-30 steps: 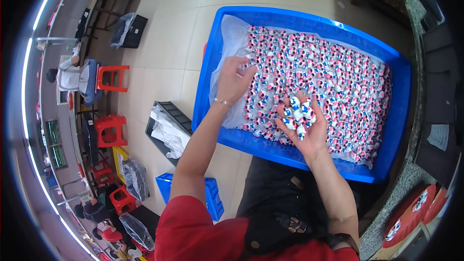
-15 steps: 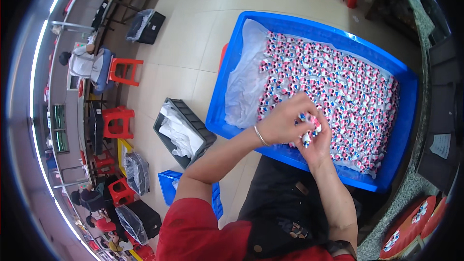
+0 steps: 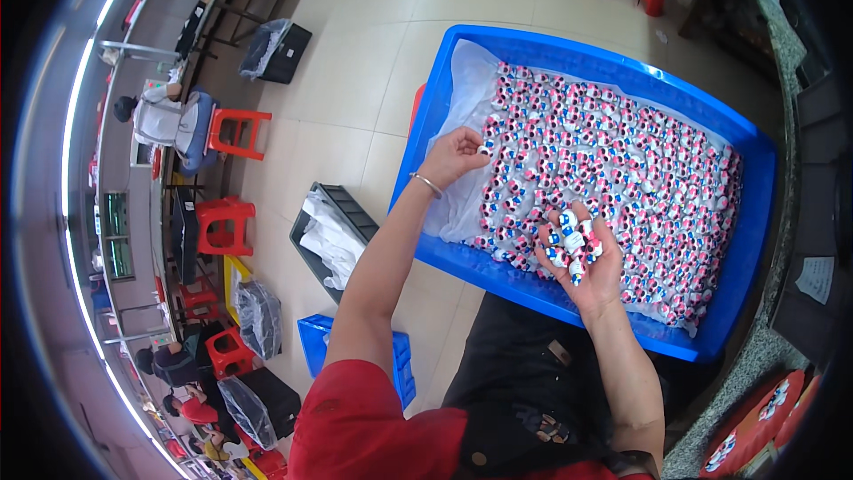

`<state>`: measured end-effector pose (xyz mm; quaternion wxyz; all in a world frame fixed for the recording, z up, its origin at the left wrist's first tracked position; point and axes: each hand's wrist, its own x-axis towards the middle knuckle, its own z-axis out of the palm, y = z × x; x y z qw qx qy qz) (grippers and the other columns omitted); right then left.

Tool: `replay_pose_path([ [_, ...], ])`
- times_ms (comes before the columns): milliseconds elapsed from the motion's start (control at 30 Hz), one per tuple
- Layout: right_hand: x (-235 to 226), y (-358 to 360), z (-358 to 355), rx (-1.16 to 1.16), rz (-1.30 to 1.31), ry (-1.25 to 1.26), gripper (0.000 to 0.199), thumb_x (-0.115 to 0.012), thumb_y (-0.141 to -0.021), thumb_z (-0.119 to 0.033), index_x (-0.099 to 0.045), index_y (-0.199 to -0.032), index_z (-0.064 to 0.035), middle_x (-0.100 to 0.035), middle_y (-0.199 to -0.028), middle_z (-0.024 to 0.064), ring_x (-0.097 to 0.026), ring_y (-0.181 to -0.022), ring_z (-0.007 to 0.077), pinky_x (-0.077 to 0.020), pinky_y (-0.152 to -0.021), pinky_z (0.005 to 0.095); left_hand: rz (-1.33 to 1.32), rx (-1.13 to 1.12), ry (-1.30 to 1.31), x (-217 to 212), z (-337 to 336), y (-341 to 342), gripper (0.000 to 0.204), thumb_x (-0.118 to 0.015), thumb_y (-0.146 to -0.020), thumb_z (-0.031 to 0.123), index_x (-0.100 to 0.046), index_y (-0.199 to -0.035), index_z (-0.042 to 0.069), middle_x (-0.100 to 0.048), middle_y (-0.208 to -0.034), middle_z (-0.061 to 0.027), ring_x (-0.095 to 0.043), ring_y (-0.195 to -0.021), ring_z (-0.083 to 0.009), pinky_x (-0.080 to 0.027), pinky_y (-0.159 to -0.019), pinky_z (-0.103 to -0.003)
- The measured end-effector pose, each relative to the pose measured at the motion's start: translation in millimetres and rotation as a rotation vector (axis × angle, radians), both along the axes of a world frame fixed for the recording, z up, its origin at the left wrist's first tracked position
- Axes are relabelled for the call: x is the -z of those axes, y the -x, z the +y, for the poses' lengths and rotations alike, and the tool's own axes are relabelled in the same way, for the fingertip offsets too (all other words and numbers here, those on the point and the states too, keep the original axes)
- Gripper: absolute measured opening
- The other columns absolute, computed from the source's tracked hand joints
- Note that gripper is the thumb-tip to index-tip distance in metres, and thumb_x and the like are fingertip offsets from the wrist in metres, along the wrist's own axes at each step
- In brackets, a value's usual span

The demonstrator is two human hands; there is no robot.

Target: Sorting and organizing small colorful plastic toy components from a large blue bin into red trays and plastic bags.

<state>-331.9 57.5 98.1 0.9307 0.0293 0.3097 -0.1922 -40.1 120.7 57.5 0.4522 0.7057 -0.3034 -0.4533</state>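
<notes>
A large blue plastic crate [image 3: 416, 253] is lined with thin white sheeting [image 3: 466, 93]. Over most of the lining stand rows of small white, pink and blue figurines [image 3: 613, 133]. At the left end of these rows, my left hand [image 3: 451, 158] has thumb and fingers pinched on a small white-and-blue figurine [image 3: 484, 150]. My right hand [image 3: 593, 271] is cupped palm up over the crate's near side. Several loose figurines [image 3: 571, 240] lie in its palm, held by the curled fingers.
To the left on the floor are a grey crate [image 3: 355, 213] with white sheeting and a smaller blue crate [image 3: 311, 342]. Red stools [image 3: 229, 222] and seated people [image 3: 164, 120] line the far left. A stone-topped counter [image 3: 711, 413] borders the right side.
My left hand has moved away from my right hand, leftward to the end of the figurine rows. My right hand has opened out somewhat, showing the figurines in its palm.
</notes>
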Motion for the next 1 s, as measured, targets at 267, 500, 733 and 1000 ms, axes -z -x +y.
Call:
replay_pose_path([
  [267,2,1,-1,-0.004,0.008,-0.007,0.04,-0.043,-0.096,-0.041,-0.054,-0.125,-0.0145,-0.059,-0.119,0.017,-0.061,-0.104,0.0357,-0.0557,-0.079,0.0533,-0.145,0.057,-0.183,20,-14,-11,0.022,-0.071,-0.078,0.008,-0.062,-0.098,0.003,-0.064,-0.087,-0.0015,-0.06,-0.079,-0.0082,-0.05,-0.073,-0.023],
  [500,5,-3,1,-0.019,-0.099,-0.006,0.043,-0.041,-0.097,-0.042,-0.051,-0.129,-0.0147,-0.055,-0.126,0.0175,-0.059,-0.109,0.0386,-0.0536,-0.083,0.056,-0.487,0.089,-0.117,38,-16,-18,0.03,-0.074,-0.075,0.01,-0.066,-0.102,0.003,-0.066,-0.092,-0.0064,-0.065,-0.079,-0.0138,-0.052,-0.075,-0.026],
  [733,3,-12,2,-0.006,-0.104,-0.008,0.045,-0.043,-0.096,-0.041,-0.048,-0.133,-0.0157,-0.055,-0.127,0.0175,-0.057,-0.112,0.0393,-0.052,-0.085,0.0565,-0.618,-0.008,0.039,-13,-9,32,0.025,-0.071,-0.079,0.012,-0.065,-0.102,0.004,-0.065,-0.1,-0.0096,-0.063,-0.083,-0.0146,-0.052,-0.071,-0.028],
  [1000,-7,-10,12,-0.094,-0.06,0.015,0.049,-0.04,-0.096,-0.045,-0.048,-0.135,-0.0157,-0.056,-0.127,0.0103,-0.059,-0.108,0.0299,-0.0502,-0.088,0.0553,0.135,0.401,0.152,-67,0,109,0.018,-0.066,-0.083,0.004,-0.054,-0.096,0.004,-0.062,-0.093,-0.0023,-0.058,-0.083,-0.009,-0.049,-0.071,-0.023],
])
